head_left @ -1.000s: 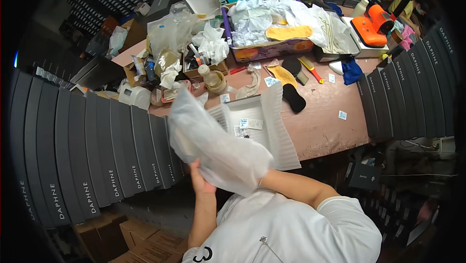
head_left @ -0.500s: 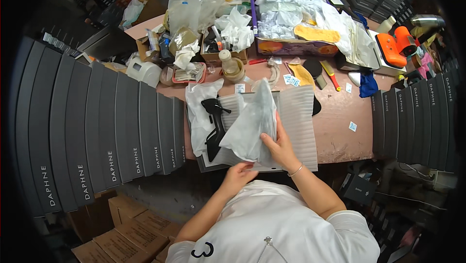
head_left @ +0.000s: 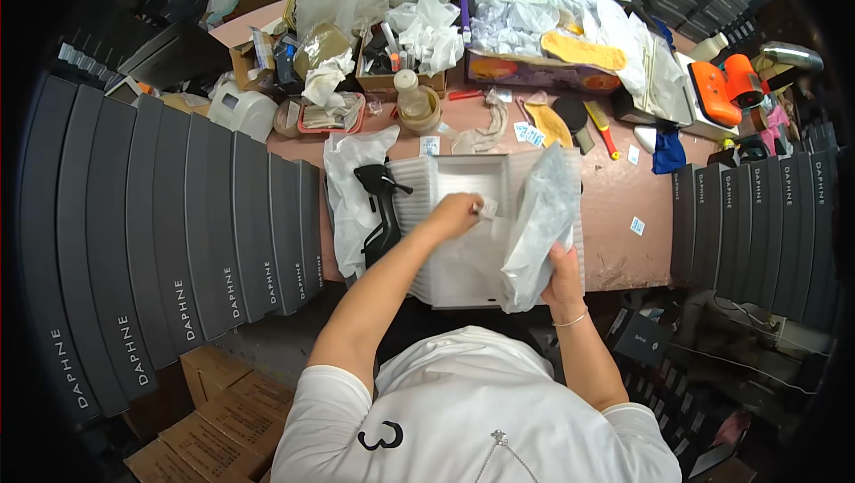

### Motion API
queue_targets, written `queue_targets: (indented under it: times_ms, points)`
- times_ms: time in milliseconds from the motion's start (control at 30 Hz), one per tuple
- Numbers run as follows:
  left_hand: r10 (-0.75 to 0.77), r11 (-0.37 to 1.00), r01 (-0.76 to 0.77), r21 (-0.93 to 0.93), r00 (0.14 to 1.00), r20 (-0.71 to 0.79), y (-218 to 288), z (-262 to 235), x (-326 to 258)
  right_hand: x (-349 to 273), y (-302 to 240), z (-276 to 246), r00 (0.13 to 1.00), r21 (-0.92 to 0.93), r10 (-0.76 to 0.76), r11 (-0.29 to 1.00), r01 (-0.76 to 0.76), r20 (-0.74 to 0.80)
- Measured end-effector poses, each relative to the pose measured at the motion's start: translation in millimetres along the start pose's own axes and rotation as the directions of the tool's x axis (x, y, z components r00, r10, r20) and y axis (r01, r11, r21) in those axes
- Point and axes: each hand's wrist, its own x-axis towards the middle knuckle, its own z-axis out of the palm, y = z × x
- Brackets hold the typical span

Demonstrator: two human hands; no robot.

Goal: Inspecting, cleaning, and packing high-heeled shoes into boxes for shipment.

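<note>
Our right hand (head_left: 565,271) grips the translucent plastic bag (head_left: 537,216); our left hand (head_left: 456,213) pinches a small white packet (head_left: 487,208), which may slip onto the white foam sheet (head_left: 463,265).

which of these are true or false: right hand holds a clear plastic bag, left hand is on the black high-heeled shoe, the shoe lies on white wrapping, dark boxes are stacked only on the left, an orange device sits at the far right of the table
1. The right hand holds a clear plastic bag. True.
2. The left hand is on the black high-heeled shoe. False: it reaches over the open white box, at a small white tag.
3. The shoe lies on white wrapping. True.
4. Dark boxes are stacked only on the left. False: more stand on the right.
5. An orange device sits at the far right of the table. True.
</note>
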Motion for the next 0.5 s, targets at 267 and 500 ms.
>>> queue_targets:
  times_ms: [267,500]
  points:
    - [-0.263,0.94,0.123,-0.319,0.855,-0.447,-24.8,-62.1,-81.2,38.5,149.1,-11.1,0.969,-0.975,0.119,0.074,0.208,0.215]
    - [-0.485,0.874,0.407,-0.265,0.761,-0.432,-78.7,1.2,-135.8,42.4,106.1,-1.1,0.877,-0.905,0.33,-0.127,0.407,0.348]
